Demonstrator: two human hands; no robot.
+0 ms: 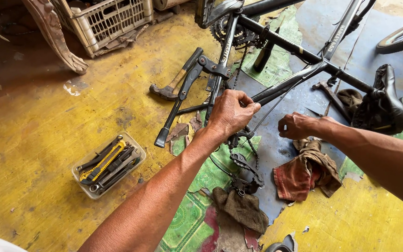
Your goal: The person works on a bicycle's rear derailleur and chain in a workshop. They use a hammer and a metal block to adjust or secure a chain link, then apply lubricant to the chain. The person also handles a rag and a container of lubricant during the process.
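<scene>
An upside-down black bicycle frame (299,51) lies across a worn yellow floor. My left hand (229,112) is closed around the frame's rear stay near the dropout, just above the rear derailleur (246,170) that hangs with its chain. My right hand (297,126) is a closed fist a little to the right, apparently pinching a thin cable that runs up toward the frame; what it grips is too small to be sure. The black saddle (385,100) rests on the floor at the right.
A clear tray (136,149) holds a yellow utility knife and several wrenches at the left. A hammer (176,79) lies by the kickstand (178,107). Rags (304,170) lie below my hands. A plastic crate (108,21) and carved wooden leg (54,35) stand at the back left.
</scene>
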